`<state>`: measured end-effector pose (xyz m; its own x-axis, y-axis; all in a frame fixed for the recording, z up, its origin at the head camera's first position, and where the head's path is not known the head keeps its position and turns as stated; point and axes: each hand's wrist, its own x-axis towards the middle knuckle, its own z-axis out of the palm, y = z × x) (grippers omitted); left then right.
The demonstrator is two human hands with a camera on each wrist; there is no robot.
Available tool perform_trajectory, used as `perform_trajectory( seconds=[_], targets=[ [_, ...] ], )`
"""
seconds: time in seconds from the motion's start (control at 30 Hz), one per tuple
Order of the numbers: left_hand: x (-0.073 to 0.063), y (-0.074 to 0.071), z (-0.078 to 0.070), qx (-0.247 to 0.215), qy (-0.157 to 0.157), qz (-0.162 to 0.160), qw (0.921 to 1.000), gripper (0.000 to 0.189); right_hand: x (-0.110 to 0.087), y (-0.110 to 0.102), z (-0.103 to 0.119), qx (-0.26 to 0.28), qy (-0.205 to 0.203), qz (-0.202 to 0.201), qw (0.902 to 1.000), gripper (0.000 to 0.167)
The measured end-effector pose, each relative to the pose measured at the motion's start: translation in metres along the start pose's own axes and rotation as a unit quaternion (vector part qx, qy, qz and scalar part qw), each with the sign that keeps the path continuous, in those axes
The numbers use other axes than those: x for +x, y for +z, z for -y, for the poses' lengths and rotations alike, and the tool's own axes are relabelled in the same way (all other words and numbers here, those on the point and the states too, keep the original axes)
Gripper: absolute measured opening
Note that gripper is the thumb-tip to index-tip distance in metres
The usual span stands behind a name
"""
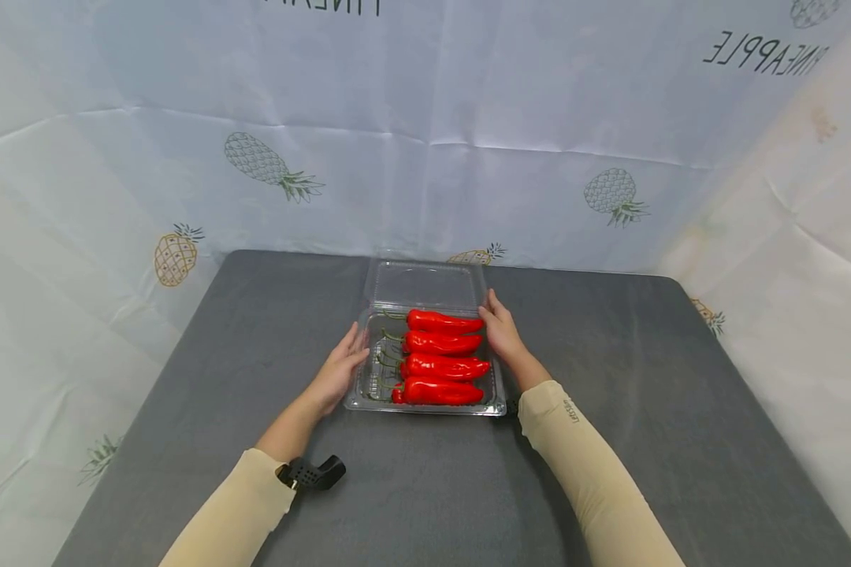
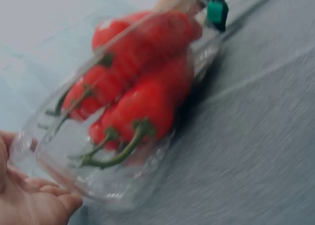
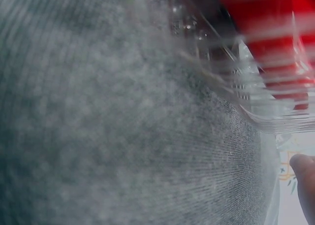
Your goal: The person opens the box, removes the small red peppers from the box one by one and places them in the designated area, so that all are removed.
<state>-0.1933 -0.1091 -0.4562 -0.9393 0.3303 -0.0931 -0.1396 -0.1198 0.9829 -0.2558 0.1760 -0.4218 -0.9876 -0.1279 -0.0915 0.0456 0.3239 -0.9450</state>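
Observation:
A clear plastic clamshell box (image 1: 358, 406) sits in front of me, its transparent lid (image 1: 425, 283) folded back at the far side. Inside lie several long red peppers (image 1: 443, 367) in a row, their green stems pointing left. My left hand (image 1: 338, 372) holds the box's left side; in the left wrist view its fingers (image 2: 49, 198) lie under the tray's corner. On the opposite side, my right hand (image 1: 505, 337) holds the box near the hinge. Only a fingertip (image 3: 302, 171) of it shows in the right wrist view, close to the tray's blurred edge.
A dark grey table (image 1: 610, 394) spreads under the box. Behind it hangs a pale curtain (image 1: 425, 197) printed with pineapples. A black wrist strap device (image 1: 312, 472) sticks out from the left sleeve.

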Motion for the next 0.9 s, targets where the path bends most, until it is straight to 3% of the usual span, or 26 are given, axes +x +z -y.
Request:
perform_trajectory(
  seconds=[0.13,0.27,0.5,0.67,0.9],
  targets=[
    [-0.013,0.009,0.006,-0.041,0.003,-0.012,0.9991,0.064,0.002,-0.002,-0.004,0.02,0.002,0.007,0.9998,0.06],
    [-0.022,0.014,0.012,-0.049,0.005,-0.016,0.9987,0.064,0.012,-0.004,-0.019,0.016,0.001,0.005,0.9999,0.06],
    [-0.026,0.016,0.018,-0.063,0.003,-0.033,0.9975,0.062,0.016,-0.009,-0.023,-0.075,0.0,0.022,0.9969,0.061],
    [-0.025,0.017,0.019,-0.067,0.004,-0.028,0.9974,0.061,0.014,-0.027,-0.013,-0.165,-0.001,0.05,0.9851,0.067],
    [-0.026,0.016,0.018,-0.076,0.005,-0.033,0.9966,0.061,0.011,-0.037,0.016,-0.244,-0.049,0.113,0.9618,0.075]
  ],
)
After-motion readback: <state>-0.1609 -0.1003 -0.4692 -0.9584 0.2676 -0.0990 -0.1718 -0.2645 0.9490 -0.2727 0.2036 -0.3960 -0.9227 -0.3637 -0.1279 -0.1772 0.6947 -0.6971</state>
